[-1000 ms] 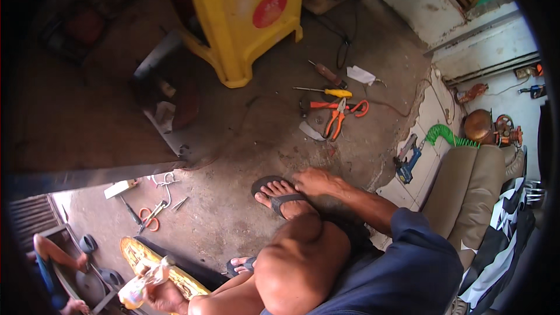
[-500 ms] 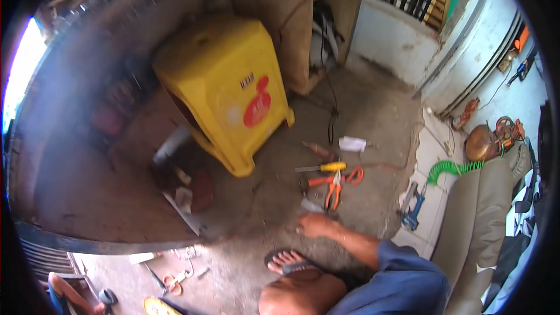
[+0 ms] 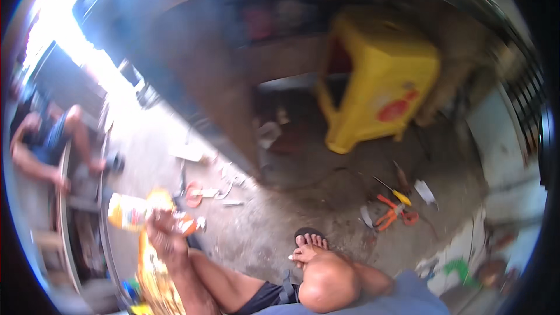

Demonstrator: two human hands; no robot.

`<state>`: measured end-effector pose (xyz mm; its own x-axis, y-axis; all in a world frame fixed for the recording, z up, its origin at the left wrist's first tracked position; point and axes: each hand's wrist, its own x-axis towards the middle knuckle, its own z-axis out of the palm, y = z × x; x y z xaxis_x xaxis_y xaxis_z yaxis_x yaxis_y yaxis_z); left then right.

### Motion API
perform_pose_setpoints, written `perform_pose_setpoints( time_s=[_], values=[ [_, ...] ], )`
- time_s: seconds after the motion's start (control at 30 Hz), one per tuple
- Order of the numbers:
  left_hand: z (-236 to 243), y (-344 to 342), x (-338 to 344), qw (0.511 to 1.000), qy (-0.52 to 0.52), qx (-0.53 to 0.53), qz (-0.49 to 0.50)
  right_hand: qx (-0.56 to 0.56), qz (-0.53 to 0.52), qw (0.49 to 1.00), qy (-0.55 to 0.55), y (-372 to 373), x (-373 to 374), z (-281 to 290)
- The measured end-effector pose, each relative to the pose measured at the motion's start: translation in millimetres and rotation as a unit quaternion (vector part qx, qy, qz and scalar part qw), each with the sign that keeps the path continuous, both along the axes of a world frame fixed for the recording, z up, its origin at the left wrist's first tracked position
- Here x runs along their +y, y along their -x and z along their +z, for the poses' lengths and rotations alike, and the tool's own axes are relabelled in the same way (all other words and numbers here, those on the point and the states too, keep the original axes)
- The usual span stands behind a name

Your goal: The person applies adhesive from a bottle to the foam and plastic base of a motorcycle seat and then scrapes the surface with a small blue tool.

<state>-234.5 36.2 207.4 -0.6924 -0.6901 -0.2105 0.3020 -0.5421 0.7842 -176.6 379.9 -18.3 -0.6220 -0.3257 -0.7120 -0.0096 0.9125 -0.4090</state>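
One white-and-orange bottle [image 3: 125, 211] sat grasped in the left hand [image 3: 167, 231]; the right hand [image 3: 305, 254] was by the sandalled foot [image 3: 312, 239], and whether it gripped anything I could not tell. Holding the bottle seemed the step in hand; moving it next would call for a firm grip. Farther out, orange-handled pliers [image 3: 385, 220] lay on the floor [image 3: 262, 219].

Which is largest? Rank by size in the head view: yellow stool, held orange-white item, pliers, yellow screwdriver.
1. Yellow stool
2. Orange-white item, partly hidden by the left hand
3. Pliers and yellow screwdriver: too alike to rank
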Motion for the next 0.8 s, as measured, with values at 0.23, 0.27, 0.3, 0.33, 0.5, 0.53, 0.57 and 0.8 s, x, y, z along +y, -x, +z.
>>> perform_pose_setpoints(
  time_s=[0.23, 0.27, 0.3, 0.33, 0.5, 0.53, 0.57, 0.8],
  values=[
    [4, -39, -14, 0.998, -0.005, 0.034, 0.056, -0.165, 0.02, 0.983, 0.074, 18, -13, -60],
    [3, -48, -15, 0.997, -0.013, 0.039, 0.065, -0.165, 0.03, 0.983, 0.068, 14, -16, -62],
    [4, -54, -17, 0.996, -0.017, 0.041, 0.073, -0.136, 0.041, 0.99, 0.013, 10, -20, -63],
    [5, -62, -20, 0.996, -0.022, 0.048, 0.069, -0.105, 0.057, 0.992, -0.042, 9, -23, -62],
    [25, -83, -15, 0.995, -0.047, 0.065, 0.065, -0.204, 0.015, 0.978, 0.031, 15, -14, -50],
    [24, -85, -15, 0.994, -0.063, 0.076, 0.053, -0.227, -0.037, 0.972, 0.05, 18, -10, -50],
    [25, -90, -15, 0.994, -0.059, 0.075, 0.053, -0.253, -0.033, 0.966, 0.048, 23, -17, -41],
    [31, -110, -15, 0.996, -0.035, 0.045, 0.072, -0.058, 0.002, 0.981, 0.184, 12, 26, -94]
  ],
)
